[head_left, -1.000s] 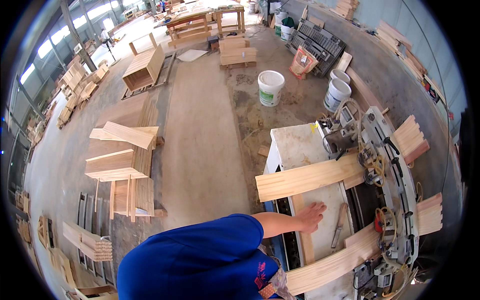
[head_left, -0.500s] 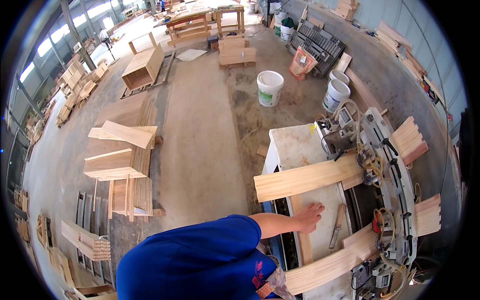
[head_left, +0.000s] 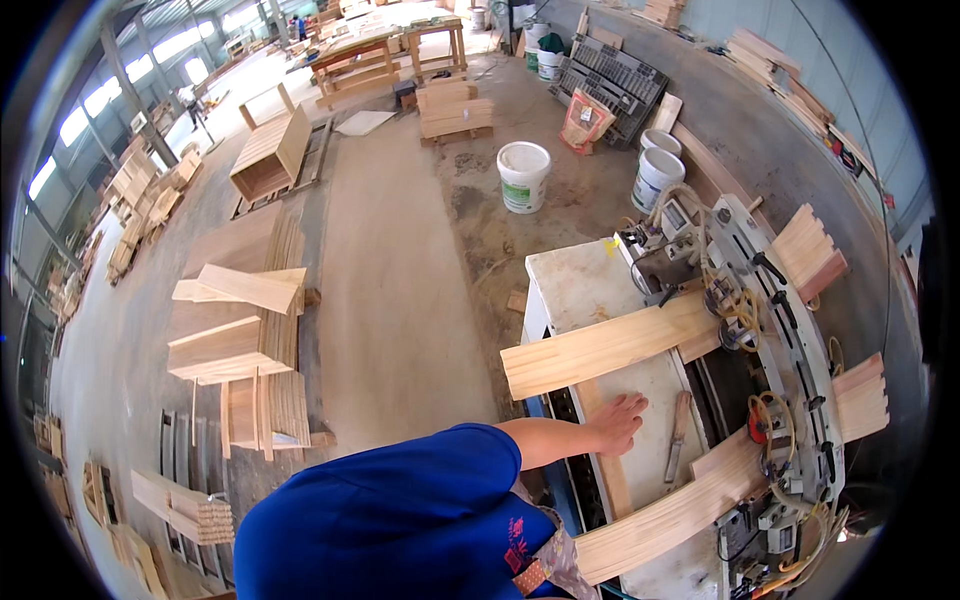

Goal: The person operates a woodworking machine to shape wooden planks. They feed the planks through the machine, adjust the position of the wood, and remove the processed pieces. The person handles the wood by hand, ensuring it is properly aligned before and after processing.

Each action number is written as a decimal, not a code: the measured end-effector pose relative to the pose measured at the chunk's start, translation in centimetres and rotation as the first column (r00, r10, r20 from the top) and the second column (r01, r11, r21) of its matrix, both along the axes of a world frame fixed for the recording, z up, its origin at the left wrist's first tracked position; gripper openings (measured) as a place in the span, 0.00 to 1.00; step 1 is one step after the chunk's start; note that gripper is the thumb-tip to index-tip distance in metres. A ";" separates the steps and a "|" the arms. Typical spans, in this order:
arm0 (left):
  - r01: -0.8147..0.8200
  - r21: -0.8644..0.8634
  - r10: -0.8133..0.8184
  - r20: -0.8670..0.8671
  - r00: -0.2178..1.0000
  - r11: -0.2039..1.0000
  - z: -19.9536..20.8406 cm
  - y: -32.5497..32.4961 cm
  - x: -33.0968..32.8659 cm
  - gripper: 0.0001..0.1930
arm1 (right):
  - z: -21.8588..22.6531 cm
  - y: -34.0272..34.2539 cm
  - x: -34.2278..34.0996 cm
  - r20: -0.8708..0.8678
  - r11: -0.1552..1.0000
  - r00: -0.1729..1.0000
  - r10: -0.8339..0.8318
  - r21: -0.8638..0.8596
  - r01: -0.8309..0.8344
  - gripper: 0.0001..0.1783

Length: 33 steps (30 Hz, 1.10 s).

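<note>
My left hand (head_left: 621, 424) rests on the white machine table (head_left: 655, 405) with its fingers stretched out and nothing in it. Its wrist crosses a narrow wooden strip (head_left: 608, 470) along the table's near edge. Just right of the fingers lies a chisel-like tool (head_left: 679, 434) with a wooden handle and flat blade. Two pale boards, a far board (head_left: 590, 352) and a near board (head_left: 670, 512), run under the clamp beam (head_left: 790, 320) on either side of the hand. My right hand is out of the picture.
Hoses and clamps line the machine's beam. Beyond it stick out finger-jointed board ends (head_left: 808, 245). White buckets (head_left: 524, 176) stand on the floor ahead. Stacked boards (head_left: 255, 345) lie on the left, with a wooden box (head_left: 272, 150) behind them.
The view has shifted slightly, so the surroundings sit a little differently. My left hand stays on the table, its fingers drawn slightly closer together. The boards and tool keep their places.
</note>
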<state>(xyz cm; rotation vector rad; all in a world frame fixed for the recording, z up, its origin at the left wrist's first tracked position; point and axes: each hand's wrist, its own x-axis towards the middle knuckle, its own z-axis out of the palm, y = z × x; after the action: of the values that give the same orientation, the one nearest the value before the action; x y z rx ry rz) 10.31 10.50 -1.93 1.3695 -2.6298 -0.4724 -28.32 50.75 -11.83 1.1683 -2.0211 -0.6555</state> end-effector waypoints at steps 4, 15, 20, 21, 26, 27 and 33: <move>-0.010 -0.036 0.010 -0.007 1.000 0.999 -0.5 0.2 0.3 0.22 | -0.9 0.9 -0.6 0.027 0.999 0.999 -0.029 -0.027 0.029 0.33; 0.026 -0.127 -0.027 -0.008 1.000 0.992 -1.2 -1.2 0.1 0.19 | -1.8 -5.6 0.6 0.423 0.635 0.642 -0.639 -0.182 0.751 0.33; 0.056 -0.086 -0.064 -0.090 0.994 0.995 -1.4 -1.5 -0.7 0.18 | 3.2 -9.3 3.6 0.652 0.342 0.429 -0.625 -0.265 0.902 0.33; 0.054 -0.107 -0.065 -0.107 0.992 0.993 -1.5 -1.2 -0.7 0.16 | 3.9 -9.4 3.7 0.682 0.321 0.391 -0.619 -0.235 0.917 0.33; 0.051 -0.142 -0.064 -0.089 0.994 0.988 -1.7 -1.4 -0.9 0.13 | 2.6 -8.2 3.5 0.719 0.334 0.424 -0.550 -0.276 0.901 0.33; 0.037 -0.137 -0.050 -0.088 0.995 0.990 -1.9 -0.9 -0.5 0.12 | 2.6 -8.0 3.3 0.735 0.341 0.423 -0.530 -0.271 0.900 0.33; 0.056 -0.139 -0.068 -0.082 0.994 0.989 -1.4 -1.1 -0.6 0.13 | 4.3 -9.2 3.9 0.723 0.304 0.380 -0.577 -0.242 0.922 0.34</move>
<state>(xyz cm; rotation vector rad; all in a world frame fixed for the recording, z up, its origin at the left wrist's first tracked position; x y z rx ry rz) 9.71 9.43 -3.36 1.2017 -2.5876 -0.3436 -24.41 41.60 -7.57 -0.2591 -2.9581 0.0270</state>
